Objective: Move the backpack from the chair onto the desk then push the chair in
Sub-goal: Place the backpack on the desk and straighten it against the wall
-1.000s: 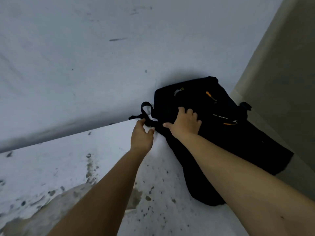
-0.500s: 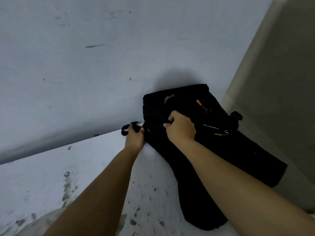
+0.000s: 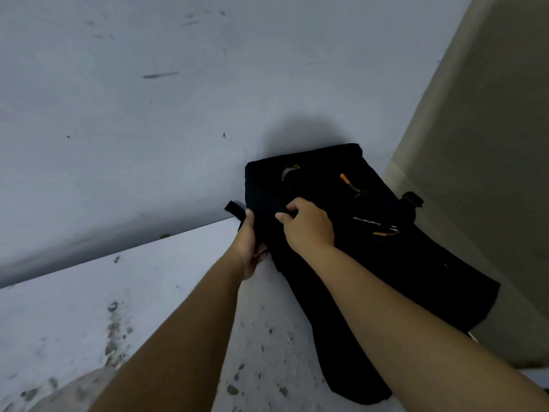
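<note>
I find the black backpack lying on the desk at centre right, against the wall. My left hand pinches its strap; my right hand grips its fabric. Soft, limp, probably light; best held by straps.

The backpack fills the far right corner, hemmed by the wall behind and a beige panel right; the surface lies open left.
</note>
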